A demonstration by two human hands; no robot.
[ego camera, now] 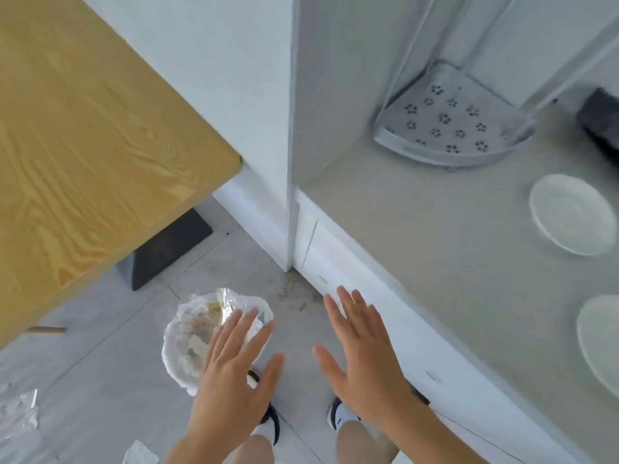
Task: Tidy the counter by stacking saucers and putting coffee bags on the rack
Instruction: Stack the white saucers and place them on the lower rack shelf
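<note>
Both hands hover out in front of the person, palms down and fingers spread, holding nothing: the left hand [231, 366] hangs over the floor [100, 329], the right hand [363, 356] near the front edge of the tabletop [435, 236]. Neither grip is closed on anything. Below them I can see shoes and a crumpled plastic bag [201, 329] lying on the floor, partly behind the left fingers. A wooden table [83, 145] fills the upper left.

Up on the tabletop, one saucer [571, 214] sits flat near the right side, and a second saucer [601, 339] lies nearer the person, cut off by the frame edge; the two are apart, not stacked. At the back, in the corner, stands the rack [449, 125], its perforated shelf bare. A dark thing [601, 125] at the far right is too blurred to name, and I see no coffee bags for certain.

To my eye the job is at its very start, with the person just turning toward the work. Next, I'd judge, the right hand needs to swing right and reach over the tabletop to the nearer saucer, pinch it by the rim, lift it, and set it squarely on the other one
</note>
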